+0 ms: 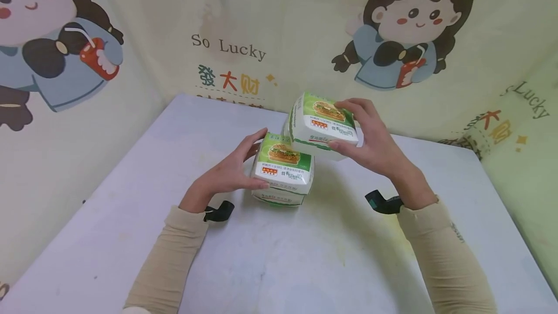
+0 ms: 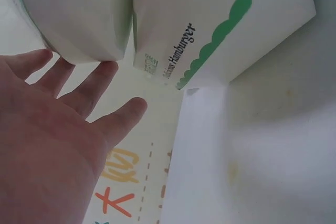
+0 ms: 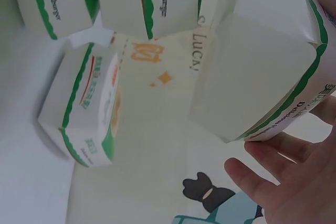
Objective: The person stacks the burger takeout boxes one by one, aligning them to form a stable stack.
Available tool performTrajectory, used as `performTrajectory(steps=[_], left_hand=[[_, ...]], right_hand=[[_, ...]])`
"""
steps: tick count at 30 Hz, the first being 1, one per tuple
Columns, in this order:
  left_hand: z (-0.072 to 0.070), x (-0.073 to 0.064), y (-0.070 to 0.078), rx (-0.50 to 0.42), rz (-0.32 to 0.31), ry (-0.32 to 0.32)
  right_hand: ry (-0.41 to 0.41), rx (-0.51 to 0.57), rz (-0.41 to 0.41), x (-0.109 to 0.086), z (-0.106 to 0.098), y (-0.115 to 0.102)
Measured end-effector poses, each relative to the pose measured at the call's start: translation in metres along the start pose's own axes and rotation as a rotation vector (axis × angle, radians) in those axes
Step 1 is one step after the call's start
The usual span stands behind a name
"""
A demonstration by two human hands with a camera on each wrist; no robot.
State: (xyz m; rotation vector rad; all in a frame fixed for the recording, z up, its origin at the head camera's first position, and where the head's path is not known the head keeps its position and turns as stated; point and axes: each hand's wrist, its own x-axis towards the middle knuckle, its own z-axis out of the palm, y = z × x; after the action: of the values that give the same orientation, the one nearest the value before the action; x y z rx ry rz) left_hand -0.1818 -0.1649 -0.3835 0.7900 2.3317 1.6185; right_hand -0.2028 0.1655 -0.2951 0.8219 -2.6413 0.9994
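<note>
My left hand [image 1: 231,166] grips the upper hamburger box [image 1: 283,161], thumb at its front and fingers along its left and far side. That white and green carton sits on a lower hamburger box [image 1: 279,196] resting on the table. To the right, my right hand [image 1: 368,137] holds another hamburger box [image 1: 322,122], tilted and raised off the table, thumb on its near edge and fingers on its far side. Behind these, a further hamburger box [image 3: 84,103] stands on the table; the raised box mostly hides it in the head view.
A white table [image 1: 261,265] lies under the boxes, with patterned wall coverings [image 1: 283,38] at its back and sides. Both wrists wear a black strap with a small mount [image 1: 385,202].
</note>
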Motion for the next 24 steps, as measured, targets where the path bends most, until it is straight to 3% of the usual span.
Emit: performTrajectory(steps=[6,16,24], left_hand=[[0.001,0.002,0.001,-0.009,-0.005,0.028],[0.0,0.002,0.0,-0.024,0.058,0.033],[0.002,0.003,0.002,-0.017,0.047,0.045]], right_hand=[[-0.011,0.003,-0.036,0.004,0.006,-0.013],[-0.051,-0.001,-0.068,0.008,0.018,-0.034],[-0.074,-0.017,-0.043,0.008,0.025,-0.047]])
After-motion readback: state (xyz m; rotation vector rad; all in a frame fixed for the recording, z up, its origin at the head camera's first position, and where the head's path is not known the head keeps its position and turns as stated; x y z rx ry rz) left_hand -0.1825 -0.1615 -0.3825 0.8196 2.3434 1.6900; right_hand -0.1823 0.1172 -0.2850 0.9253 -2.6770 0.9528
